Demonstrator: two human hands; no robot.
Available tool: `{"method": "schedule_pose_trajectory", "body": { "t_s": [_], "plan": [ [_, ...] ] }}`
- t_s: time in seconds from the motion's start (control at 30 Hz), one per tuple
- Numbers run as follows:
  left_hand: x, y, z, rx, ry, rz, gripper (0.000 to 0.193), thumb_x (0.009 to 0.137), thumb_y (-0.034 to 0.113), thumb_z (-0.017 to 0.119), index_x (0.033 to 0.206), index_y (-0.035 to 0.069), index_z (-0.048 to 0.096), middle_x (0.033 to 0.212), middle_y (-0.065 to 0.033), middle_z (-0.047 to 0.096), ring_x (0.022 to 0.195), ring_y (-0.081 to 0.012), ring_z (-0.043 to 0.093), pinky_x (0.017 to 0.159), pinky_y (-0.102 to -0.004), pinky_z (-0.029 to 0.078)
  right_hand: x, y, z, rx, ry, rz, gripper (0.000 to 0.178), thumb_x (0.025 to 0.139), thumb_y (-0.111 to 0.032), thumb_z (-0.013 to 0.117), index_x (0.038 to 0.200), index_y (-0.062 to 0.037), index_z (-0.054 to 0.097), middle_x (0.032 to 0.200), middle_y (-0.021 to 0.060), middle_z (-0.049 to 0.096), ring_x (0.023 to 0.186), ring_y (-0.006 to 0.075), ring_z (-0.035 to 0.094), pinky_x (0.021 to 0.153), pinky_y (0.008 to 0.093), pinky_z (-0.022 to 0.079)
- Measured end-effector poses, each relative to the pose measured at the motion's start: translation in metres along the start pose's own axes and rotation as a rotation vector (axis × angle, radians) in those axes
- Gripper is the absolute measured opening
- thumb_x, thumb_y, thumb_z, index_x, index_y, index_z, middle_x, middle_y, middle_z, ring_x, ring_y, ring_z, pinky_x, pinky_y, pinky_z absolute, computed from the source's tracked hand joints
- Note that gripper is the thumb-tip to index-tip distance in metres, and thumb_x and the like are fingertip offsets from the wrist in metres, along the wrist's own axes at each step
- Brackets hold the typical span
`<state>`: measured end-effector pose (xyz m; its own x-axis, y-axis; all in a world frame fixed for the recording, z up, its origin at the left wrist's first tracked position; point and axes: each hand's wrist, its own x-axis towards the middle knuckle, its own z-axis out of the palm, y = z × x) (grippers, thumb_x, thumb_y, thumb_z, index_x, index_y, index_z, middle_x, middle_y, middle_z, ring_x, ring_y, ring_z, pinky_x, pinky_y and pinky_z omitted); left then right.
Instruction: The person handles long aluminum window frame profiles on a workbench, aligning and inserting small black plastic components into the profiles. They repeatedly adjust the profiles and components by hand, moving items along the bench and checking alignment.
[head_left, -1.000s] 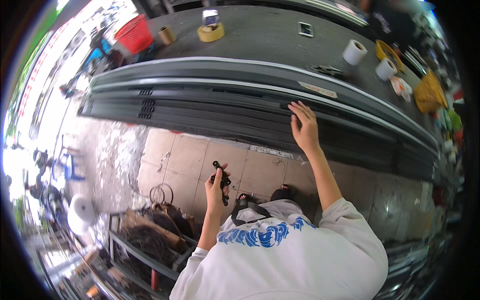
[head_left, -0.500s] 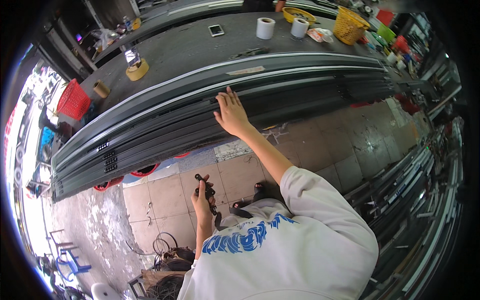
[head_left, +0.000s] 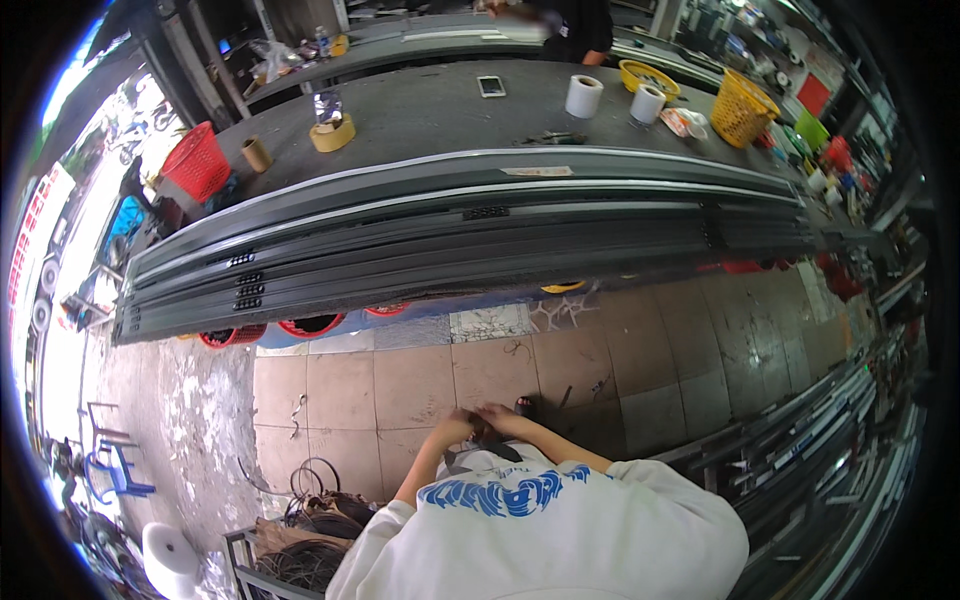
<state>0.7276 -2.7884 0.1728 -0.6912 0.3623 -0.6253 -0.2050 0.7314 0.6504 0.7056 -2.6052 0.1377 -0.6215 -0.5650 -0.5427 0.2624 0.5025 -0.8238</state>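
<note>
Both of my hands are close together in front of my waist, over the tiled floor. My left hand (head_left: pixel 456 428) is closed, with the dark parts it carries mostly hidden and blurred. My right hand (head_left: pixel 504 420) reaches in beside it; its fingers are bent down out of sight, so their state is unclear. Ahead of me, long dark metal profiles (head_left: pixel 400 235) lie side by side along the bench's near edge. Small black slotted parts sit across them: one in the middle (head_left: pixel 486 213), a group at the left (head_left: pixel 248 291) and more at the right (head_left: pixel 712 226).
On the grey bench (head_left: pixel 420 105) are a phone (head_left: pixel 491 87), white rolls (head_left: pixel 584 97), yellow tape (head_left: pixel 332 134), a red basket (head_left: pixel 196 162) and a yellow basket (head_left: pixel 744 108). Red baskets (head_left: pixel 312 326) stand beneath. Metal lengths (head_left: pixel 800 430) lie at right. Someone in black (head_left: pixel 578 30) stands across the bench.
My right hand has left the profiles and drawn back to my left hand at my waist. A black slotted part now shows where it was. The view has shifted; a person appears more across the bench.
</note>
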Motion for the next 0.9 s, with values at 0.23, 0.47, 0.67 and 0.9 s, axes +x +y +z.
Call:
{"method": "schedule_pose_trajectory", "body": {
  "t_s": [0.23, 0.47, 0.67, 0.9],
  "plan": [
    [0.025, -0.036, 0.072, -0.777, -0.194, 0.035, 0.061, 0.092, 0.056, 0.065, 0.120, 0.002, 0.071, 0.116, -0.0144, 0.072, 0.097, -0.0179, 0.065, 0.087, -0.0324, 0.051, -0.013, 0.076, -0.035, 0.165, -0.260, 0.311, 0.030, 0.095, -0.025, 0.066, 0.109, 0.0015, 0.073, 0.101, 0.0084, 0.074, 0.085, 0.0136, 0.067, 0.074, 0.0299, 0.054],
    [0.039, -0.079, 0.047, -1.310, 0.208, -0.257, 0.066, 0.097, 0.057, 0.056, 0.136, 0.004, 0.054, 0.124, -0.0142, 0.064, 0.054, -0.0081, 0.040, 0.049, -0.0244, 0.036, -0.031, -0.141, -0.151, 0.193, 0.589, -0.662, 0.013, 0.093, -0.015, 0.069, 0.094, -0.0018, 0.069, 0.080, 0.0037, 0.070, 0.072, 0.0096, 0.066, 0.064, 0.0250, 0.050],
    [0.034, -0.119, 0.060, -1.380, 0.325, -0.219, 0.059, 0.096, 0.051, 0.062, 0.134, 0.006, 0.056, 0.115, -0.0118, 0.065, 0.051, -0.0078, 0.036, 0.047, -0.0258, 0.034, 0.036, -0.236, -0.218, -0.434, 1.008, -0.670, 0.011, 0.083, -0.016, 0.076, 0.088, -0.0062, 0.073, 0.085, 0.0105, 0.064, 0.084, 0.0322, 0.061, 0.077, 0.0443, 0.047],
    [0.014, -0.124, 0.083, -1.521, 0.330, -0.300, 0.050, 0.096, 0.041, 0.061, 0.133, 0.008, 0.057, 0.119, -0.0116, 0.065, 0.049, -0.0095, 0.038, 0.046, -0.0284, 0.035, 0.064, -0.208, -0.208, -0.735, 1.226, -0.857, 0.014, 0.083, -0.017, 0.076, 0.097, -0.0172, 0.078, 0.089, 0.0007, 0.063, 0.089, 0.0238, 0.058, 0.082, 0.0400, 0.043]
  ]
}}
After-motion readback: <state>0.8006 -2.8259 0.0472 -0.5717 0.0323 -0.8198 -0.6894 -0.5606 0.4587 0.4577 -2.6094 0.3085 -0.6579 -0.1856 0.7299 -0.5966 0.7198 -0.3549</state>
